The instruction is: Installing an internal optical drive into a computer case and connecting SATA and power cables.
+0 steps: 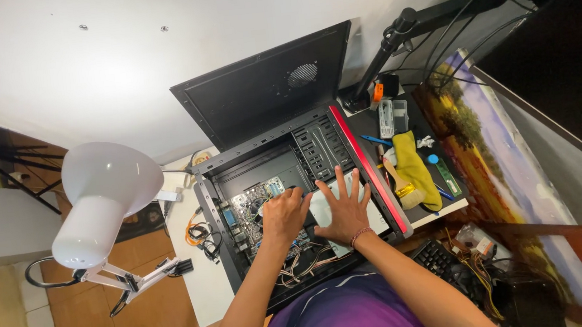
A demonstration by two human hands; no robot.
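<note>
An open black computer case (358,150) with a red front edge lies on its side on the desk. Inside it sits a green motherboard (255,197) and a bundle of loose wires (301,269). My left hand (284,217) rests over the motherboard, fingers curled down onto it. My right hand (345,208) lies flat with fingers spread on a pale flat part (325,209) inside the case, beside the left hand. A bracelet sits on my right wrist. What lies under the palms is hidden.
The black side panel (265,90) leans against the wall behind the case. A white desk lamp (103,197) stands at left. A yellow cloth (414,168), small tools and a parts box (393,117) lie at right. A keyboard (437,260) and monitor arm (434,15) are nearby.
</note>
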